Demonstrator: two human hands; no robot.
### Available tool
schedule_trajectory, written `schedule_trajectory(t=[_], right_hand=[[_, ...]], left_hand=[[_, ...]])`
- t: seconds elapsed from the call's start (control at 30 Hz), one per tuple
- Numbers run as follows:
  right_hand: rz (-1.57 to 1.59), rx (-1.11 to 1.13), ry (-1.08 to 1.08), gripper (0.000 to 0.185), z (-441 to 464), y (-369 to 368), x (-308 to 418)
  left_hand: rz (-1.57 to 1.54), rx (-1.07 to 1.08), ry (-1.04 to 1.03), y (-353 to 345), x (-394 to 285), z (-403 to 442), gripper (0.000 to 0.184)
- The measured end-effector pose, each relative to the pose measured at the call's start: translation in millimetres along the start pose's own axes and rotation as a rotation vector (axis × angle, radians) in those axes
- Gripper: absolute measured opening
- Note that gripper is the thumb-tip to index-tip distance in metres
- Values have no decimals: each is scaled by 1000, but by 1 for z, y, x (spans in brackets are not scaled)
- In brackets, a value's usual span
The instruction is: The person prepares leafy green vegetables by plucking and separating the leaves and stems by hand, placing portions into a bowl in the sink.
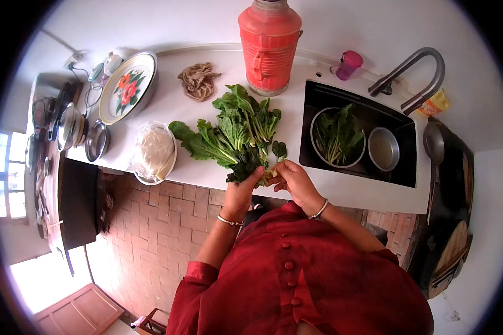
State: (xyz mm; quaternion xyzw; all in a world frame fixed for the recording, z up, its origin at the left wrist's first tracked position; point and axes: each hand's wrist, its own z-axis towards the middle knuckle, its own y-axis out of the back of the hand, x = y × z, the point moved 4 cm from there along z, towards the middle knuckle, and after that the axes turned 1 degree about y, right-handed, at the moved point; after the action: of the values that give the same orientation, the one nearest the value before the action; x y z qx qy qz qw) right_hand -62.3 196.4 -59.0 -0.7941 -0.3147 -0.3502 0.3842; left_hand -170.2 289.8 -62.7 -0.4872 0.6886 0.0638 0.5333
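Observation:
At the counter's front edge, my left hand (245,190) is closed round some dark leafy greens (243,168). Beside it, my right hand (297,183) pinches at the pale stem end of the same greens, its fingertips almost meeting the left thumb. A small round leaf (279,149) sticks up just above the right fingers. Behind both hands, a heap of leafy greens (229,129) lies on the white counter, leaves to the left and back. The exact stem between my fingers is partly hidden.
To the right, the dark sink (359,172) holds a basin of greens (337,137) and a metal bowl (384,149) under a curved faucet (430,61). A red thermos (269,50) stands behind the heap. Left are a crumpled cloth (198,81), a plastic-covered bowl (153,151) and a flowered basin (128,89).

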Motion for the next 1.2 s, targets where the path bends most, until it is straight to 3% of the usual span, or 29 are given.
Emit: schedule_trajectory(t=[0.07,0.2,0.33,0.5,0.57,0.63,0.87,0.93,0.97,1.07,1.13,1.2], right_hand=[[170,-103,21,20,0,3,1],[77,-143,0,20,1,19,6],[-80,24,-19,20,0,16,5],[-323,0,128,10,3,3,-2],[-450,-29,120,11,1,4,1],[-894,-52,314,14,2,3,4],[-674,-140,392,17,2,8,-2],[-705,-104,109,21,3,11,-10],[-703,-107,108,21,2,11,-12],[-676,-38,289,22,-5,2,-13],[-831,0,544,18,-11,-6,-6],[-782,47,505,18,-15,-10,-3]], left_hand=[[-91,-38,-48,4,5,-2,21],[-157,-74,-9,6,-16,-5,20],[21,-19,145,15,-8,1,17],[64,127,144,5,3,7,22],[260,155,144,2,1,6,23],[231,145,68,-8,-2,3,22],[221,66,-76,-13,1,-1,15],[264,56,-88,-11,2,-5,14],[304,45,-105,-10,1,-7,12],[239,-13,-120,-2,0,-12,11],[136,-21,-46,6,4,-10,13],[-50,-56,65,9,10,-11,20]])
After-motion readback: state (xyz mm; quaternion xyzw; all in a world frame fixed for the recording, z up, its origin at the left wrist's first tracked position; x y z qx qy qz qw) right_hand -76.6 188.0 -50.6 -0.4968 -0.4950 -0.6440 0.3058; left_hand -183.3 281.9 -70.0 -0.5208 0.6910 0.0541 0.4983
